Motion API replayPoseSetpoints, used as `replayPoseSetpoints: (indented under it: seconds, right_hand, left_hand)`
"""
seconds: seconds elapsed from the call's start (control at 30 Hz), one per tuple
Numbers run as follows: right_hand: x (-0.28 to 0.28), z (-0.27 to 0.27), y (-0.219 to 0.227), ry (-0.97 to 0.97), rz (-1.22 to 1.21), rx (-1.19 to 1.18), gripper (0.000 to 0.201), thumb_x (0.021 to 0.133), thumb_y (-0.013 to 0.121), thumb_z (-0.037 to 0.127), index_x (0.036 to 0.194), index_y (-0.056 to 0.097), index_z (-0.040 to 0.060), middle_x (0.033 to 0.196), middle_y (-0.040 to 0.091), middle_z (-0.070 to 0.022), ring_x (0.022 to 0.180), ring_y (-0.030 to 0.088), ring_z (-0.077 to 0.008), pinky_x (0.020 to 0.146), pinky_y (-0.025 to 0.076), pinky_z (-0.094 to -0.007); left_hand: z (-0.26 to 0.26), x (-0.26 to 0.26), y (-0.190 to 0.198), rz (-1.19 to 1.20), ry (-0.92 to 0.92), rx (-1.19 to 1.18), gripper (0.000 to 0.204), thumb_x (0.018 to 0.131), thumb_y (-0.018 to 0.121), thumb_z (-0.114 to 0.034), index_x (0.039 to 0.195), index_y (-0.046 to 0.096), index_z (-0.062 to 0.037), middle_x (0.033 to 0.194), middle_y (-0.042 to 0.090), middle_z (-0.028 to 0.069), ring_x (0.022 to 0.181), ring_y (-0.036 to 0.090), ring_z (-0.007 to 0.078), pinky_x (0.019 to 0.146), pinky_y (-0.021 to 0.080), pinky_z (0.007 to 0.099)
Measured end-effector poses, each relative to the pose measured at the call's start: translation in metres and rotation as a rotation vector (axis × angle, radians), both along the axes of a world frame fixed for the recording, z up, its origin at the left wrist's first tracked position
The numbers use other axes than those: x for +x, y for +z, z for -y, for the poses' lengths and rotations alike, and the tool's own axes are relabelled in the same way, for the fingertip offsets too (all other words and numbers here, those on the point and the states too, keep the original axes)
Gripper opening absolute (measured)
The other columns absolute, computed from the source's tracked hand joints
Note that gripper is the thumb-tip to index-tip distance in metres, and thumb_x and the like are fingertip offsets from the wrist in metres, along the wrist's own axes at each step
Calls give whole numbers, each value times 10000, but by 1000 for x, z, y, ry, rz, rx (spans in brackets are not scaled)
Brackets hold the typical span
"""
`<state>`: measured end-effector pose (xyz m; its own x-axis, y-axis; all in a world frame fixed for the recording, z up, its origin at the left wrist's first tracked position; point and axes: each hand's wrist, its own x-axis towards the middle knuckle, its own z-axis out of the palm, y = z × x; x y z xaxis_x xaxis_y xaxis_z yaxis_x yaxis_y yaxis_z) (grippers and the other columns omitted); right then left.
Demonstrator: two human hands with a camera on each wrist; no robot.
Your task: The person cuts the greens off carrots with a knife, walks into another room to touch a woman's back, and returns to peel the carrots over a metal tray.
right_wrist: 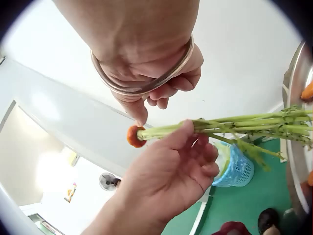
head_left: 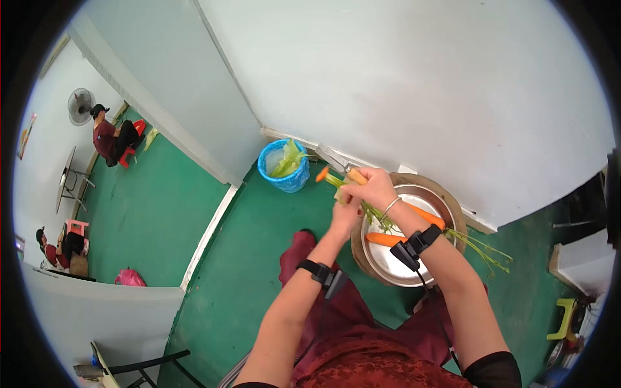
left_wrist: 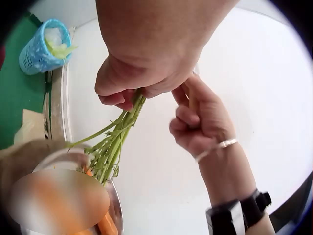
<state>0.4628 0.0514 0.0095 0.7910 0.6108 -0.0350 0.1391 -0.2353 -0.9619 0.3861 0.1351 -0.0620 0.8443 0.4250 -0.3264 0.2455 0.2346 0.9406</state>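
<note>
My left hand (head_left: 346, 215) grips a bunch of green carrot stems (right_wrist: 220, 126), a short orange carrot top (right_wrist: 136, 136) at their end. The leafy ends trail toward the steel basin (head_left: 404, 282). In my right hand (head_left: 376, 187) is a knife (head_left: 334, 158), held by its wooden handle (head_left: 356, 176), the blade pointing away toward the wall. My right thumb (right_wrist: 141, 115) is right at the carrot top in the right wrist view, where the knife is hidden behind the hand. Carrots (head_left: 386, 239) lie in the basin, one with greens (head_left: 482, 249) hanging over the rim.
A blue mesh bin (head_left: 284, 174) holding pale green leaves stands by the wall, ahead and left of the basin. White walls (head_left: 414, 84) rise close in front. Through the opening at left, two people sit on low stools. A green stool (head_left: 564, 319) is at right.
</note>
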Motion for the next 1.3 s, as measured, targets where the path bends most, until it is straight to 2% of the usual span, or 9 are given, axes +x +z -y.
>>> replayPoseSetpoints:
  seconds: [0.13, 0.3, 0.4, 0.47, 0.57, 0.63, 0.8, 1.1, 1.3]
  right_hand:
    - [18, -12, 18, -62, 65, 19, 282, 716, 740, 174, 916, 656, -6, 773, 641, -15, 706, 559, -58, 646, 468, -228]
    - [20, 27, 44, -154, 70, 116, 255, 741, 722, 168, 928, 658, 7, 775, 637, -13, 698, 554, -57, 637, 465, -223]
    - [9, 62, 35, -221, 103, 39, 227, 741, 721, 157, 899, 654, 8, 750, 614, 7, 688, 545, -47, 627, 458, -210]
    - [-5, 81, 26, -263, 10, -88, 212, 729, 718, 140, 881, 652, 8, 721, 591, 18, 670, 536, -50, 606, 448, -213]
    - [-25, 98, -16, -257, -23, -170, 201, 722, 704, 104, 874, 643, -11, 727, 584, 6, 672, 530, -56, 620, 450, -216]
    - [-34, 112, -67, -234, -185, -72, 196, 721, 700, 72, 883, 636, -18, 738, 593, 12, 692, 538, -61, 641, 454, -218]
    - [-54, 97, -60, -121, -321, -70, 133, 757, 671, 25, 868, 611, -18, 683, 563, 17, 537, 470, -13, 460, 372, -158]
    - [-40, 59, -58, -27, -539, -83, 166, 758, 664, 11, 909, 609, -28, 759, 582, 1, 609, 508, -35, 529, 426, -171]
    - [-10, 22, -27, 143, -558, -109, 185, 752, 680, 7, 920, 612, -31, 817, 606, 1, 729, 548, -58, 663, 468, -210]
  left_hand:
    - [-87, 37, -6, -29, 70, -33, 263, 869, 568, -320, 926, 568, -64, 752, 555, 5, 565, 483, 95, 432, 339, 238]
    - [-201, 90, -15, -138, 200, -141, 372, 864, 550, -394, 1009, 519, -53, 854, 534, 33, 611, 519, 141, 412, 326, 269]
    - [-225, 85, -36, -189, 539, -156, 279, 880, 559, -345, 1001, 520, -96, 830, 542, 39, 626, 521, 159, 418, 340, 300]
    - [-211, 73, -62, -119, 527, -239, 244, 875, 554, -324, 987, 519, -110, 827, 537, 47, 648, 533, 165, 429, 329, 291]
    - [-168, 48, -68, -266, 180, -241, 247, 833, 563, -310, 1000, 528, -132, 838, 564, 34, 657, 531, 157, 466, 339, 295]
    - [-145, 30, -70, -290, 123, -112, 425, 808, 599, -302, 1175, 512, -105, 903, 577, 35, 676, 524, 141, 494, 357, 287]
    - [-142, -9, -56, -276, 146, 89, 541, 833, 594, -258, 1295, 436, -27, 930, 582, 49, 742, 547, 155, 600, 442, 321]
    - [-154, -75, -24, -191, 20, 838, 532, 816, 598, -213, 1276, 411, -25, 961, 562, 170, 892, 535, 323, 758, 448, 403]
    - [-176, -108, -73, -510, 86, 945, 539, 791, 595, -203, 1266, 396, -44, 1037, 550, 199, 990, 493, 395, 838, 431, 464]
